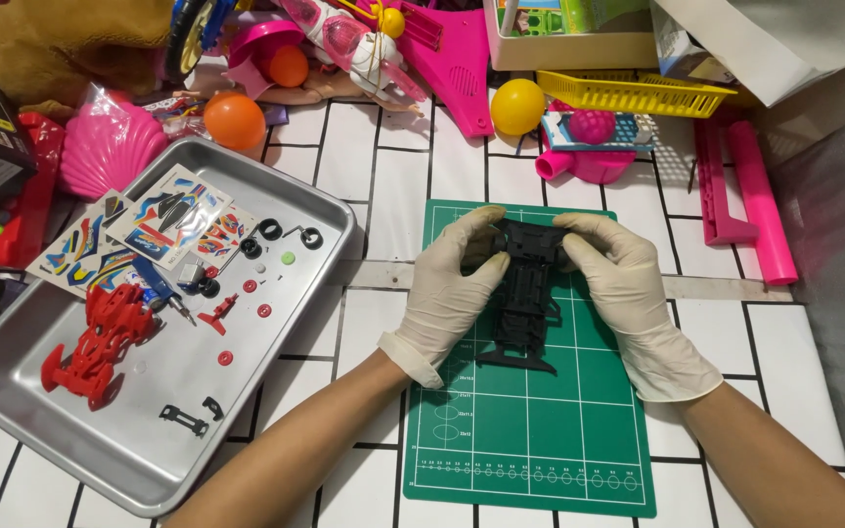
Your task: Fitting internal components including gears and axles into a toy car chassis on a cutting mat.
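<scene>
While two gloved hands are working, the left hand [457,284] and right hand [618,284] are pinching one black toy car chassis [528,293] above one green cutting mat [530,430]. One steel tray [12,391] (left) is holding one red car body [95,342]; fingers are hiding the chassis's top end.

black chassis [525,298] front hidden under gloved fingers [481,230] (tray parts too small).

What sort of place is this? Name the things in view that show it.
Probably a home hobby table for building toy model cars: a green cutting mat, a metal tray of small parts, and both gloved hands holding a black chassis.
</scene>
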